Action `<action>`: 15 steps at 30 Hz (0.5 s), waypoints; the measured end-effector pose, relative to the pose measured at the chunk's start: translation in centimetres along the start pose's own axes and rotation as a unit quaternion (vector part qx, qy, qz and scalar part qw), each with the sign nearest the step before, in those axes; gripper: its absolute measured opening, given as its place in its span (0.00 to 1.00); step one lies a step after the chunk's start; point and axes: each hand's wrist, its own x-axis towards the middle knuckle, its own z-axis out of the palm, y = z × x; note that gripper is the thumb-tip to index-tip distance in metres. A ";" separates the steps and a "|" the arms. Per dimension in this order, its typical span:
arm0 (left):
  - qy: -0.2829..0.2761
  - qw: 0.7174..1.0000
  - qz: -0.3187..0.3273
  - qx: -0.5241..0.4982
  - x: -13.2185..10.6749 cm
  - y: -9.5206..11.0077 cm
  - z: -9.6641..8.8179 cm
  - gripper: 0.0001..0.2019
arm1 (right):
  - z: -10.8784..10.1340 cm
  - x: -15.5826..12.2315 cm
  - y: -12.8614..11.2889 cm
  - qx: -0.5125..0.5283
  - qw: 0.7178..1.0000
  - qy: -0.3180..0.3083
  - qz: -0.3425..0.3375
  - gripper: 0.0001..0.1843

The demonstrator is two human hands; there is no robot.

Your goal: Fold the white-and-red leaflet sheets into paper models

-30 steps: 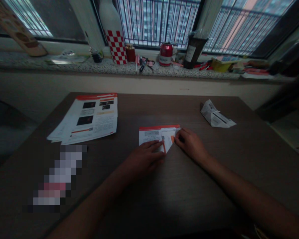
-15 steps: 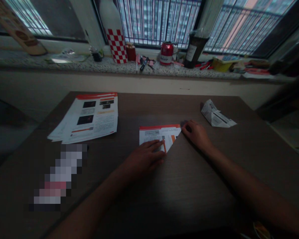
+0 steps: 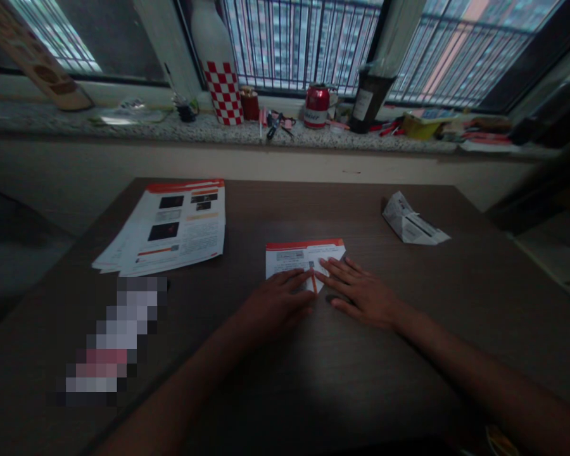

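A folded white paper (image 3: 294,256) with a red top edge lies in the middle of the dark wooden table (image 3: 342,367). My left hand (image 3: 275,304) rests flat on its lower left part, fingers stretched out along the diagonal fold. My right hand (image 3: 361,291) lies flat beside it, fingers spread, fingertips on the paper's folded right corner. Neither hand holds anything up.
A stack of printed leaflets (image 3: 171,225) lies at the table's left. A folded white paper piece (image 3: 411,221) sits at the far right. A blurred patch (image 3: 114,342) lies near left. The windowsill (image 3: 209,130) holds a red can (image 3: 316,106), a checkered bottle (image 3: 223,88) and a dark bottle (image 3: 367,101).
My right hand slid from the paper's right corner up to its top right tip, then came back down and flattened on the fold. My left hand stayed put.
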 end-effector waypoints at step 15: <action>-0.007 0.999 -0.020 0.033 -0.1 0.4 0.2 0.26 | 1.3 -0.2 2.6 -0.036 0.995 0.030 0.093 0.34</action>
